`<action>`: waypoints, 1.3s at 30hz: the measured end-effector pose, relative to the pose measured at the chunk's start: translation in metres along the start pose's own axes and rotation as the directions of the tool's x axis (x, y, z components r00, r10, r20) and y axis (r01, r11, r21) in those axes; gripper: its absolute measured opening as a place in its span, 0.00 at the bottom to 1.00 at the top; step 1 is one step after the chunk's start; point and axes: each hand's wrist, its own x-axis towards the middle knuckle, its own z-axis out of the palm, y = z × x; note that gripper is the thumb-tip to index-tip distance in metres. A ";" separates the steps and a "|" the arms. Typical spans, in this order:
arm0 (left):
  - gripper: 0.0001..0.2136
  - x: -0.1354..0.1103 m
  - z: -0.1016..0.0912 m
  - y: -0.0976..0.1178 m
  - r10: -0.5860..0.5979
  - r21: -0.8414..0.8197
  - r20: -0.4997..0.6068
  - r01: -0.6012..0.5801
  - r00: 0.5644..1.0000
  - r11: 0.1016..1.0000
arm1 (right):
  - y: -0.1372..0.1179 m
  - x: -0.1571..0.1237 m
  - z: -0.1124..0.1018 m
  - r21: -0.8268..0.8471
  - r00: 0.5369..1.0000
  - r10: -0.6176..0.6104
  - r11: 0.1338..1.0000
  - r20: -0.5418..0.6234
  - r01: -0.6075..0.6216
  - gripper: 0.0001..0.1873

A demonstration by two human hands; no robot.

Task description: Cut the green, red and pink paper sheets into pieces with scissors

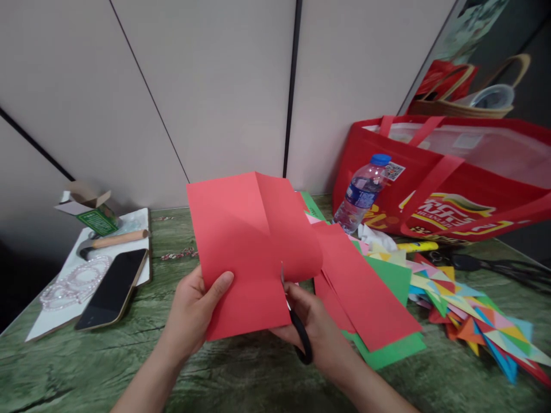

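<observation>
A creased sheet of red paper (235,241) is held up above the table, its right part curling over. My left hand (198,304) pinches its lower left edge, thumb on the front and fingers behind. Closed round the black handles of a pair of scissors (300,335) is my right hand (316,321). The blades reach into the sheet at the lower right, where a cut runs up from the bottom edge. Behind that hand lie red paper strips (370,292) on top of green paper (394,355).
On the left, a phone (114,289), a hammer-like tool (116,238), beads (77,284) and an opened box (97,215) rest on a white board. At right stand a water bottle (361,195) and a red bag (430,178), with folded colourful paper pieces (477,321) in front.
</observation>
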 end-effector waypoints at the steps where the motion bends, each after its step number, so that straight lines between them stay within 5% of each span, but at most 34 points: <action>1: 0.15 0.000 0.000 0.000 0.001 -0.002 -0.001 -0.001 1.000 1.000 | 0.001 0.000 0.000 0.000 1.000 -0.004 1.000 0.001 0.004 0.23; 39: 0.12 0.001 0.001 -0.002 -0.027 -0.041 -0.006 0.027 1.000 0.999 | 0.004 0.002 0.001 0.015 0.996 0.007 1.000 -0.094 -0.006 0.19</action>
